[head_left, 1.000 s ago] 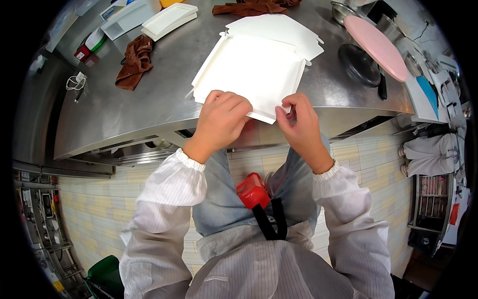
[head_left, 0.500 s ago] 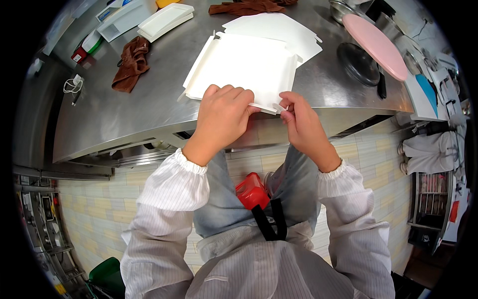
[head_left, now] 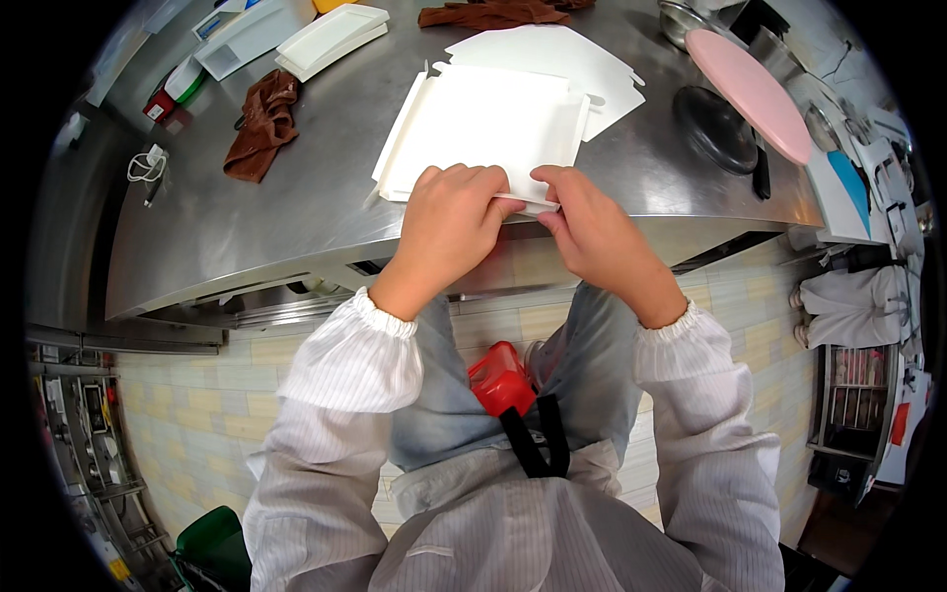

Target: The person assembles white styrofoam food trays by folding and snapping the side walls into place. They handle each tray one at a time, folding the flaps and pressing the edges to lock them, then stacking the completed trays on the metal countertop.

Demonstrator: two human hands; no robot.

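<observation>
A white cardboard box (head_left: 493, 118), partly folded with raised side walls, lies at the near edge of the steel table. My left hand (head_left: 452, 219) is closed on its near wall, the fingers over the inside and the thumb beneath. At the near right corner, my right hand (head_left: 599, 229) pinches the same wall between thumb and fingers. The fingers hide part of that corner and its flap. Beyond the box, and partly under it, lies a flat white cardboard sheet (head_left: 562, 54) with cut tabs.
On the steel table (head_left: 296, 222) lie a brown cloth (head_left: 262, 128) at left and another brown cloth (head_left: 493, 13) at the back. White trays (head_left: 330, 41) stand back left. At right are a black pan lid (head_left: 712, 128), a pink round board (head_left: 747, 94) and a metal bowl (head_left: 681, 22).
My right hand has moved left and inward along the box's near right corner, and the flap there is now folded in. The left hand keeps its hold, shifted slightly right.
</observation>
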